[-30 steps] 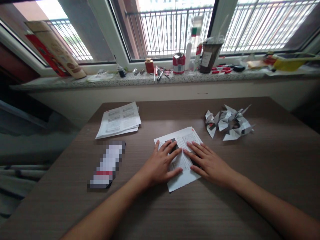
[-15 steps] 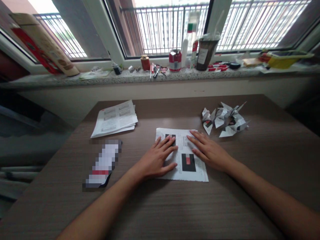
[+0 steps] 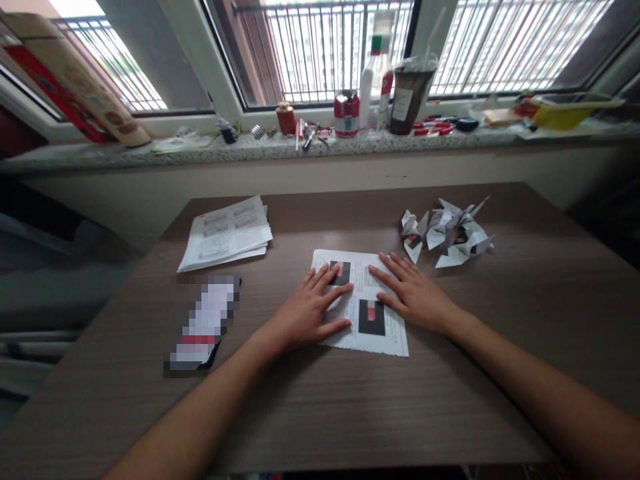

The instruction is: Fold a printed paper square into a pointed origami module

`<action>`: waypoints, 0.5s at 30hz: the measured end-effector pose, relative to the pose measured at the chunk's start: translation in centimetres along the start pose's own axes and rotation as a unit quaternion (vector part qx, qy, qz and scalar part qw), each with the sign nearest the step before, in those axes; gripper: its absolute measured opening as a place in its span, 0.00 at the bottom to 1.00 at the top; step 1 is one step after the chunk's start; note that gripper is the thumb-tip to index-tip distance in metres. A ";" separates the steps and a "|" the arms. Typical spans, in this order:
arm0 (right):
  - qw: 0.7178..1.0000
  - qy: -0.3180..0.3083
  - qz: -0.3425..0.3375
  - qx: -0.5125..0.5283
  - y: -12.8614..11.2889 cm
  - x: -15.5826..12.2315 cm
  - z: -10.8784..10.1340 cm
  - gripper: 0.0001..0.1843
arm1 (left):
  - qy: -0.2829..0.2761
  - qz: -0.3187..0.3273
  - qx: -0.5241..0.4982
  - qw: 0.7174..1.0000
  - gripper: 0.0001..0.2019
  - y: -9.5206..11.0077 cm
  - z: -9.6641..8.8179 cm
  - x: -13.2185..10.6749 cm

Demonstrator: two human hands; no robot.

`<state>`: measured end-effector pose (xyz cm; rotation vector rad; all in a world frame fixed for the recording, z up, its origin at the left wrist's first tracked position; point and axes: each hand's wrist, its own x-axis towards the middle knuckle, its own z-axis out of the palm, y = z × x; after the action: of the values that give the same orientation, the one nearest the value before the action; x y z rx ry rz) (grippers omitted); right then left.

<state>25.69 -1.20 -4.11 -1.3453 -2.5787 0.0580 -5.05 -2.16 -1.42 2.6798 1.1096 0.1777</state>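
A printed sheet of paper (image 3: 357,340) with dark pictures lies flat on the brown table. My left hand (image 3: 307,307) rests on its left side, fingers spread. Across from it, my right hand (image 3: 415,293) lies on the sheet's right edge with its fingers stretched apart. Neither hand grips anything. Beyond my right hand sit several folded paper figures (image 3: 457,233), bunched together. To the left is a stack of printed sheets (image 3: 227,233), and nearer to me lies a phone (image 3: 207,320) with a blurred-out screen.
Along the granite windowsill (image 3: 200,155) stand a red can (image 3: 347,115), a dark cup with a straw (image 3: 410,100), a clear bottle (image 3: 379,80), a yellow basket (image 3: 565,117) and small tools. Tall boxes (image 3: 75,87) lean at the left. The table's front edge shows at the bottom.
The whole view has shifted slightly, so the table's front edge now shows. Both hands stay flat on the sheet; the left fingers have moved a little over it.
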 end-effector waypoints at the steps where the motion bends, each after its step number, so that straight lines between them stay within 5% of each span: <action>1: 1.000 0.000 -0.001 0.002 0.0 0.0 0.0 0.35 | 0.001 0.001 -0.002 1.000 0.35 0.0 0.0 0.0; 15: 1.000 0.008 -0.002 0.018 0.0 0.1 -0.1 0.38 | 0.014 0.011 -0.016 1.000 0.35 -0.1 0.1 0.1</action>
<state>25.64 -1.17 -3.97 -1.3237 -2.5554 0.0921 -5.04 -2.05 -1.50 2.6707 1.0768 0.2363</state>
